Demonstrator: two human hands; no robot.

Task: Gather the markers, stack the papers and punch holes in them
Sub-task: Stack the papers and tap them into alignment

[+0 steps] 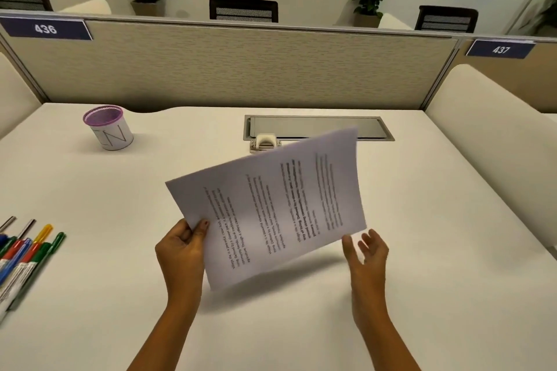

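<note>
Listing from the near edge of the desk [90,190]:

1. Papers [271,208], printed sheets, lifted off the surface and tilted, with their shadow on the desk below. The left hand [180,247] pinches their near left edge, thumb on top. The tilt likely serves to square the stack. The print runs sideways to the holder; one line begins "Village life is a peaceful", the rest is blurred.
2. Right hand [366,253], released, fingers spread, just beside the sheets' near right corner. It appears ready to steady them, and contact cannot be told.
3. Hole punch [265,143], pale, beyond the papers and partly hidden by them, untouched.
4. Markers [27,253], red, blue, green and yellow, bunched at the left edge.
5. Purple mesh cup [108,126], far left, wrapped in paper with large drawn letters I cannot read.
6. Partition plates: "436" [45,28] and "437" [501,49].
</note>
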